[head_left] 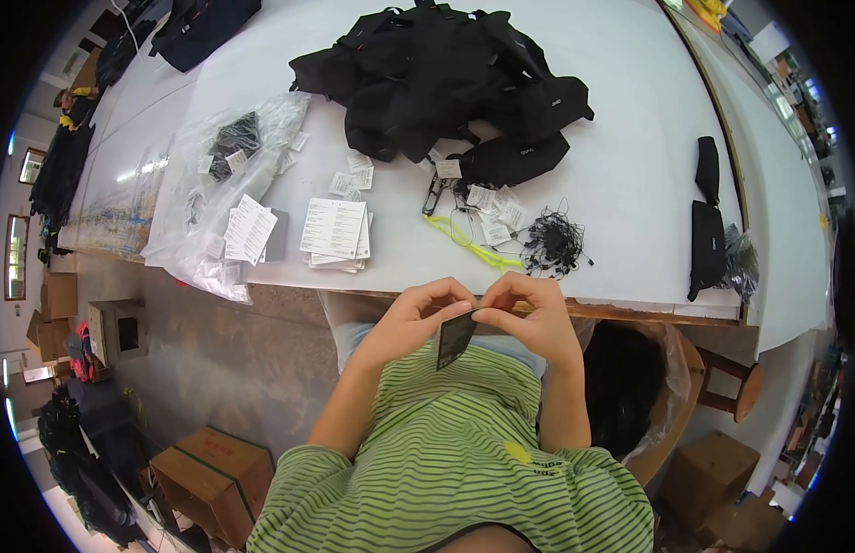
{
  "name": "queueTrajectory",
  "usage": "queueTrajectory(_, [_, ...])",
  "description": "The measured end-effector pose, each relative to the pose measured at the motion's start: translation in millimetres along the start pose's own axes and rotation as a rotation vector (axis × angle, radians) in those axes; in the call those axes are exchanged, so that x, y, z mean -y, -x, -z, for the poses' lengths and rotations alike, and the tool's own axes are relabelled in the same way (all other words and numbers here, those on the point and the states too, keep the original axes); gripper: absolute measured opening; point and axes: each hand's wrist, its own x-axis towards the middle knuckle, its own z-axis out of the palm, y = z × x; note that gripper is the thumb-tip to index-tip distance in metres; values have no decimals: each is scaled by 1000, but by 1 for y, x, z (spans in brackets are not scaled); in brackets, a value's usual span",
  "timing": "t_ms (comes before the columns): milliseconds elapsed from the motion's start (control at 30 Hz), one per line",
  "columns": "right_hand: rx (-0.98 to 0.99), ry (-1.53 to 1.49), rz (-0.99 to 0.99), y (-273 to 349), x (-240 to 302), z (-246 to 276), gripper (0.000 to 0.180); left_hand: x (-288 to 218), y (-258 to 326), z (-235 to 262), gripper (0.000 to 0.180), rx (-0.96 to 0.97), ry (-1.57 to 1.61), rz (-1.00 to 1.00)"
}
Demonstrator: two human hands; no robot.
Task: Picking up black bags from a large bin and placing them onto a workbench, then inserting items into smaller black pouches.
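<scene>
My left hand and my right hand meet in front of my body, just off the table's near edge. Between their fingertips they pinch the top of a dark hang tag with small light print, which hangs down tilted. Both hands are closed on it; whether a string runs through it is too small to tell. Beyond my hands lie a tangle of black tag strings, a yellow-green cord and several small white labels. Stacked white printed cards lie to the left, with more fanned cards beside them.
A heap of black fabric bags covers the far middle of the white table. Clear plastic bags hang over its left front edge. Black pouches lie at the right. Cardboard boxes and a wooden stool stand on the floor.
</scene>
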Motion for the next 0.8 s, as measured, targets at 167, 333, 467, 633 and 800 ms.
queueTrajectory(167, [53,-39,-53,0,-1,-2,16,0,1,-1,11,-34,-58,-8])
queueTrajectory(333, [63,-122,-52,2,-7,-1,16,4,-6,-8,11,5,-41,-53])
queueTrajectory(467, [28,-333,-174,4,-10,1,13,0,-10,-11,14,-24,-26,-29])
queueTrajectory(633, [-30,-237,-225,6,-15,6,12,-7,-47,-3,16,-48,-65,-112])
queueTrajectory(800, [-152,-256,-237,14,-18,13,11,11,-140,42,14,-354,-1002,-489])
